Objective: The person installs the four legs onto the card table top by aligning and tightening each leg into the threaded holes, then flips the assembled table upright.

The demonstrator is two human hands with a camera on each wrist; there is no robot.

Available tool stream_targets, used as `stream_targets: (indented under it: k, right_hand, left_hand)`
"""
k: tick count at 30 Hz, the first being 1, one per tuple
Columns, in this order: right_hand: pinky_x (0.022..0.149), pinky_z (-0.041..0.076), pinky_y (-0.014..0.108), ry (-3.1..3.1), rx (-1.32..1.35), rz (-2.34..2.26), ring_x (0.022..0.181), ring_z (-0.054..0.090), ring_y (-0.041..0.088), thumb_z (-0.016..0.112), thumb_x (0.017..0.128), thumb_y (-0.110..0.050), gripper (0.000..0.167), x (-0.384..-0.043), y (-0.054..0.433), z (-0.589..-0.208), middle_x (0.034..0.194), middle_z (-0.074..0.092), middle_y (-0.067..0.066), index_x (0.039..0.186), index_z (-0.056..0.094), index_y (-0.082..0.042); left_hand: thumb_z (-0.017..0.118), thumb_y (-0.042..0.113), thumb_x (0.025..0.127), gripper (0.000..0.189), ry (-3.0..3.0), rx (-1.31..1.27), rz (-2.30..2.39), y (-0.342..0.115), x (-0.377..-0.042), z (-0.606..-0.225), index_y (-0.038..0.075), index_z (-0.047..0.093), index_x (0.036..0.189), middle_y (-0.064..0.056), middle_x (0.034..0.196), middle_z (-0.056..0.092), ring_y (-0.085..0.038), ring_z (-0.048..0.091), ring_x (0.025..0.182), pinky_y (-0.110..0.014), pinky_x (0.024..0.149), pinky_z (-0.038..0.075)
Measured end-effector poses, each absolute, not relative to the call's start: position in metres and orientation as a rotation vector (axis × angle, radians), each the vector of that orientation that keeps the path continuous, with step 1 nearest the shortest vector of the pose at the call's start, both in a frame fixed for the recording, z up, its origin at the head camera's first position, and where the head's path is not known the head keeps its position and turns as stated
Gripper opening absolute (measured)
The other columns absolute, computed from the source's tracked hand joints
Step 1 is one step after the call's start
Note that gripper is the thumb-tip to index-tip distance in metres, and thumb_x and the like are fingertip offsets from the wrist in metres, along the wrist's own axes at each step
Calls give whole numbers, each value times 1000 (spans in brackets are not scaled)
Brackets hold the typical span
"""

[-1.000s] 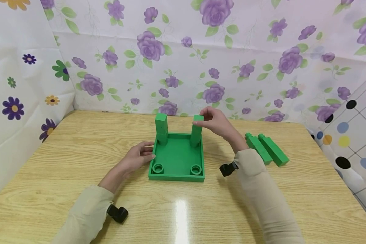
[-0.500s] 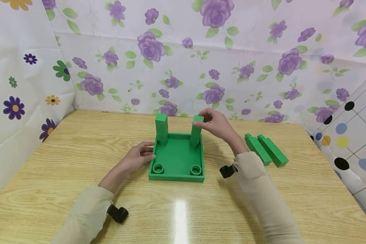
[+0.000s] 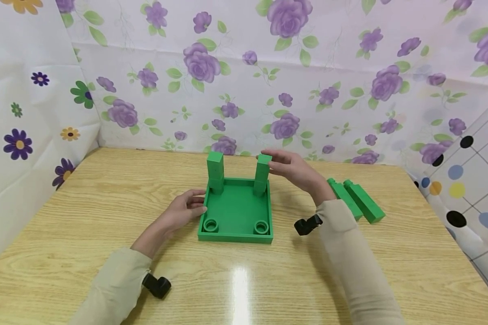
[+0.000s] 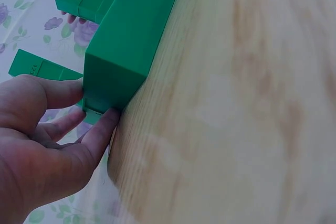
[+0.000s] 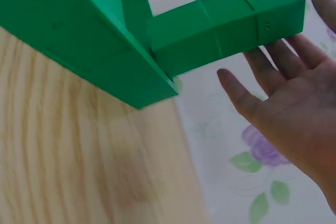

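A green square tray (image 3: 236, 210) with raised walls lies on the wooden table. Its near corners carry round sockets, the left socket (image 3: 211, 225) and the right socket (image 3: 261, 226). Two green posts stand upright in the far corners: the left post (image 3: 216, 171) and the right post (image 3: 262, 174). My left hand (image 3: 179, 210) holds the tray's left wall, with thumb by the rim and fingers lower down, as the left wrist view shows. Spread fingers of my right hand (image 5: 294, 90) lie beside the right post without gripping it; whether a fingertip touches its far side is hard to tell.
Two more green posts with threaded ends lie side by side at the right, a nearer one (image 3: 366, 203) and one partly behind my right forearm (image 3: 347, 201). A flowered sheet (image 3: 244, 90) hangs along the table's far edge, with a dotted sheet (image 3: 463, 180) at right.
My right hand has loosened from the top of the right post and moved slightly right, its fingers opening. The left hand and the tray have stayed in place.
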State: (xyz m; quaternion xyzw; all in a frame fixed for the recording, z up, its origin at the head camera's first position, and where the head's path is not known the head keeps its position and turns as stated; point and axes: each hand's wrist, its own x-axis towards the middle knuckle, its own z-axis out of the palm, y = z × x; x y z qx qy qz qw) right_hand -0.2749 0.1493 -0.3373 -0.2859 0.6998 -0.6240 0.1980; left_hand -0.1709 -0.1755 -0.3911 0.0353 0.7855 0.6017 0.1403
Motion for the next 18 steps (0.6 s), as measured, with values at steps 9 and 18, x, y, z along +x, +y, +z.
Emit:
stream_targets:
  k: [9,18]
  right_hand:
    - [111,28,46,1715,-827,-1896,137,32,36,54,100,-9,49,-280,144,-347,147,33,30,145,39,-2]
    - [99,40,51,2236,-658,-1682,110,52,25,68,93,-22,43,-274,133,-337,127,55,9,132,56,-7]
  left_hand:
    - [53,1,98,51,2258,100,1749,-173,-171,-391,-1,34,146,-27,139,42,-37,44,124,-43,101,41]
    - [54,1,98,52,2262,100,1752,-176,-172,-392,-1,35,146,-27,138,43,-37,45,123,-42,100,42]
